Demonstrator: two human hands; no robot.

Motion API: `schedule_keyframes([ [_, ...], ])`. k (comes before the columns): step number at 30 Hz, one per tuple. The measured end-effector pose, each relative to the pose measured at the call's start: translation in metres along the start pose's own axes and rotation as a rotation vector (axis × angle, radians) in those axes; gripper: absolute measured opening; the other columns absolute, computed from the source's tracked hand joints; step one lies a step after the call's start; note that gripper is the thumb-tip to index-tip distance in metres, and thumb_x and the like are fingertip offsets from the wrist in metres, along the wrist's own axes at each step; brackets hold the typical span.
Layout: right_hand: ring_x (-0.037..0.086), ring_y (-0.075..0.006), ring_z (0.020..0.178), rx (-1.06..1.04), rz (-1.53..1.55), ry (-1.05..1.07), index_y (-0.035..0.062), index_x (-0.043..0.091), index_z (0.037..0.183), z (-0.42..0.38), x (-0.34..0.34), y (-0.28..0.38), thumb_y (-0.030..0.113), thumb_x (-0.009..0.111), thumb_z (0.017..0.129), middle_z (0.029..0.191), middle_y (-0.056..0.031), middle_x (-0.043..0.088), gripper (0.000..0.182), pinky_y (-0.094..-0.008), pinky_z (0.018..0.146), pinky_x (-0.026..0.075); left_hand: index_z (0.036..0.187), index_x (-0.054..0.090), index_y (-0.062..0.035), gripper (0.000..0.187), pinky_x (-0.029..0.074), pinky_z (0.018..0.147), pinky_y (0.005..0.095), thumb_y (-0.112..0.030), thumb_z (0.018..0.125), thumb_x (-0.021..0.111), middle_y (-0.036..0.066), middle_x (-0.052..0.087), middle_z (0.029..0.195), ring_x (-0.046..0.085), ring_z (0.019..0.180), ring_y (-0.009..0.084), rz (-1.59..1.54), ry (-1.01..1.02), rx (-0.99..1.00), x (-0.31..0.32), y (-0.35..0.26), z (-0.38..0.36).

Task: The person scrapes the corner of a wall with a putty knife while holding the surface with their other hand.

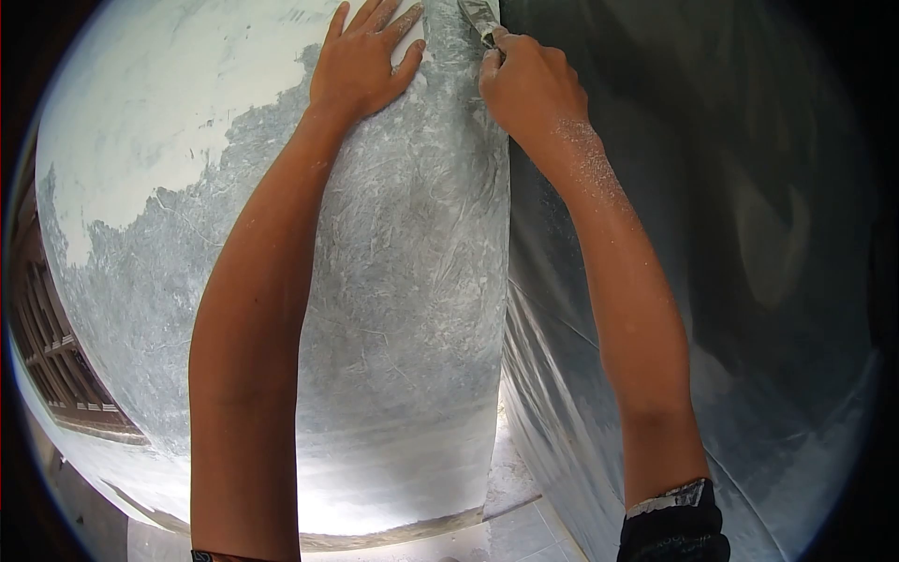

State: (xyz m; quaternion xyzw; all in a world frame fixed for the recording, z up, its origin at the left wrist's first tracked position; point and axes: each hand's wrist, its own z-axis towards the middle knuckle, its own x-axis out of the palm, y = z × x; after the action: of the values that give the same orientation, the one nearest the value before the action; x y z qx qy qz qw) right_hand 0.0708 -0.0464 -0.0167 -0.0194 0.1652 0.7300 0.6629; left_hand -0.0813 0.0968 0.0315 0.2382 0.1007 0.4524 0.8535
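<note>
My left hand [365, 61] lies flat with its fingers spread on a wall [403, 253], at the top of the view. The wall is mottled grey, with a white coated area at the upper left. To the right, near the wall's vertical edge, my right hand [534, 84] is closed around a scraper [480, 19]. The scraper's far end is cut off by the top of the frame. Pale dust covers my right wrist and part of the forearm.
A dark, shiny plastic sheet [749, 281] hangs along the right side of the wall. At the far left is a brown slatted window or shutter [66, 356]. A tiled floor [529, 534] shows at the bottom.
</note>
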Motion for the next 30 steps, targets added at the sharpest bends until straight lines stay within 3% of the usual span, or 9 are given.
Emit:
schedule_keyframes([
  [2, 0.067, -0.0429, 0.11, -0.015, 0.007, -0.026, 0.0091, 0.061, 0.137, 0.009, 0.003, -0.001, 0.026, 0.05, 0.099, 0.118, -0.0222, 0.07, 0.043, -0.0505, 0.098, 0.053, 0.142, 0.053, -0.0022, 0.051, 0.019, 0.123, 0.0536, -0.03, 0.098, 0.052, 0.022, 0.041, 0.155, 0.032, 0.149, 0.0354, -0.007, -0.002, -0.006, -0.002, 0.002, 0.003],
  [9, 0.066, -0.0415, 0.112, -0.034, 0.08, -0.055, 0.0087, 0.062, 0.136, 0.009, -0.001, -0.004, 0.027, 0.052, 0.098, 0.118, -0.0234, 0.07, 0.044, -0.0484, 0.099, 0.052, 0.142, 0.053, -0.0027, 0.051, 0.019, 0.123, 0.0538, -0.029, 0.098, 0.052, 0.021, 0.043, 0.154, 0.033, 0.148, 0.0356, -0.027, -0.018, 0.007, -0.001, 0.0, 0.0],
  [11, 0.066, -0.0436, 0.112, -0.041, 0.109, -0.028, 0.0048, 0.063, 0.131, 0.0, 0.001, 0.0, 0.024, 0.049, 0.096, 0.118, -0.0276, 0.067, 0.043, -0.051, 0.096, 0.053, 0.142, 0.053, -0.0028, 0.051, 0.019, 0.123, 0.0538, -0.029, 0.098, 0.052, 0.021, 0.043, 0.155, 0.033, 0.148, 0.0356, -0.033, -0.014, 0.0, -0.001, 0.0, 0.0],
  [17, 0.066, -0.0427, 0.111, -0.118, 0.087, -0.097, 0.0058, 0.062, 0.135, 0.032, 0.01, -0.004, 0.027, 0.053, 0.097, 0.115, -0.0254, 0.07, 0.044, -0.0477, 0.099, 0.052, 0.142, 0.053, -0.0025, 0.051, 0.019, 0.123, 0.0527, -0.029, 0.098, 0.052, 0.021, 0.042, 0.155, 0.033, 0.148, 0.0353, -0.034, -0.009, -0.005, -0.002, 0.0, 0.002],
  [24, 0.067, -0.0439, 0.108, -0.042, 0.135, -0.07, 0.0043, 0.063, 0.134, 0.008, 0.015, -0.003, 0.027, 0.053, 0.097, 0.115, -0.0259, 0.07, 0.044, -0.0475, 0.099, 0.052, 0.142, 0.053, -0.0024, 0.051, 0.019, 0.123, 0.0526, -0.029, 0.098, 0.052, 0.022, 0.042, 0.155, 0.033, 0.148, 0.0358, -0.032, 0.004, -0.008, -0.001, 0.0, 0.0],
  [26, 0.067, -0.0438, 0.107, -0.165, 0.131, -0.138, 0.0055, 0.062, 0.135, 0.028, 0.022, -0.01, 0.026, 0.052, 0.097, 0.113, -0.026, 0.07, 0.044, -0.0478, 0.098, 0.052, 0.142, 0.053, -0.0024, 0.051, 0.019, 0.123, 0.0529, -0.029, 0.098, 0.052, 0.022, 0.043, 0.155, 0.033, 0.148, 0.0357, -0.029, -0.002, -0.008, -0.002, 0.001, -0.001],
  [30, 0.061, -0.0457, 0.117, 0.004, 0.253, -0.065, -0.0007, 0.061, 0.129, 0.018, -0.001, 0.013, 0.023, 0.046, 0.102, 0.125, -0.0285, 0.063, 0.04, -0.0524, 0.1, 0.048, 0.142, 0.053, -0.0025, 0.051, 0.019, 0.123, 0.0535, -0.029, 0.098, 0.052, 0.021, 0.042, 0.155, 0.033, 0.148, 0.0354, -0.035, -0.007, -0.001, -0.002, 0.001, 0.0],
])
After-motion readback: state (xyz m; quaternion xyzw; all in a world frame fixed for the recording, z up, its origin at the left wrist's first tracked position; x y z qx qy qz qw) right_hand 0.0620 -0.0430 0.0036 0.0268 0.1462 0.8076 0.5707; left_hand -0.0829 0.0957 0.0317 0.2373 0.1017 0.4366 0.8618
